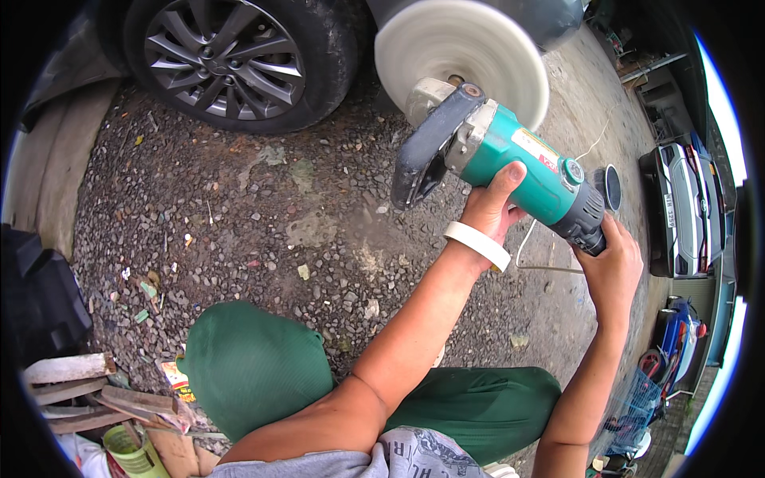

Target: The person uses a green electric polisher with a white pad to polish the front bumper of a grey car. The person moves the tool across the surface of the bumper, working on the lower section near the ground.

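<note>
Both my hands hold a green and black rotary polisher (520,161) up before me. My left hand (493,206) grips its green body from below, the thumb lying along the near side. A roll of white tape (476,245) circles my left wrist. Around the black rear end of the tool my right hand (612,257) is closed. The polisher's black side handle (433,143) juts to the left, touched by neither hand. At the front, a large round white buffing pad (463,51) faces away, close to the dark car bumper (547,24); contact between them cannot be told.
A car wheel (224,60) stands at upper left on gravel ground (239,197). A pale cord (538,266) trails near a dark bucket (609,186). Wood pieces (72,370) and a lime-green pail (132,451) sit lower left. A parked vehicle (681,209) is at right.
</note>
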Action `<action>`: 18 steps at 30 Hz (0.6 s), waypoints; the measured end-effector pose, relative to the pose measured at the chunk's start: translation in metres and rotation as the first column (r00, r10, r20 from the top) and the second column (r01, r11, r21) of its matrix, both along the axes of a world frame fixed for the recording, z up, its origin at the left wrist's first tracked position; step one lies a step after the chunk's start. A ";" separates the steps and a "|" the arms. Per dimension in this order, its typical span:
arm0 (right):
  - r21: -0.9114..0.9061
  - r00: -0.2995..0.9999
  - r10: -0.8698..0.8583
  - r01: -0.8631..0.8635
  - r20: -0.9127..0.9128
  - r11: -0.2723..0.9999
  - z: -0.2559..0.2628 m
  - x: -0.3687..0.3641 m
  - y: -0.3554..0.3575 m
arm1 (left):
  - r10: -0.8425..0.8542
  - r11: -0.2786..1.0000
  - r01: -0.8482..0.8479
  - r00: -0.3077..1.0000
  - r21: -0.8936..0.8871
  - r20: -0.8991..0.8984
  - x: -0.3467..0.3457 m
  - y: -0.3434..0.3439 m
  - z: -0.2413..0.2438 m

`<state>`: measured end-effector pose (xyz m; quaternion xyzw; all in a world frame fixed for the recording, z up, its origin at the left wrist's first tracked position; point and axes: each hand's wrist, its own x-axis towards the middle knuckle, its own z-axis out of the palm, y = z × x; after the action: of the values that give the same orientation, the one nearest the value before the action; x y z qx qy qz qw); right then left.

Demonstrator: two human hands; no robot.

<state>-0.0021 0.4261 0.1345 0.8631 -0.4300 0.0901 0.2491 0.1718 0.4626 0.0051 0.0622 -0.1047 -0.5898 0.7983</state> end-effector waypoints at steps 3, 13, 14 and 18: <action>0.005 1.000 0.012 -0.012 0.015 1.000 0.001 0.001 0.000 | 0.009 1.000 -0.009 1.000 0.011 0.015 0.002 0.001 0.002; 0.068 0.996 0.022 -0.016 -0.090 0.998 -0.012 0.002 -0.009 | -0.064 0.997 0.068 0.995 0.037 -0.080 -0.013 -0.013 -0.038; 0.071 0.994 0.019 -0.011 -0.104 0.997 -0.013 0.004 -0.009 | -0.068 0.996 0.073 0.993 0.056 -0.092 -0.016 -0.014 -0.044; 0.102 0.992 0.003 0.009 -0.124 0.995 -0.019 0.004 -0.009 | -0.114 0.989 0.123 0.988 0.087 -0.102 -0.024 -0.017 -0.060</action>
<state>0.0020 0.4169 0.1159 0.8781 -0.4190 0.0138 0.2307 0.1481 0.4454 -0.0547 0.0644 -0.0418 -0.6429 0.7621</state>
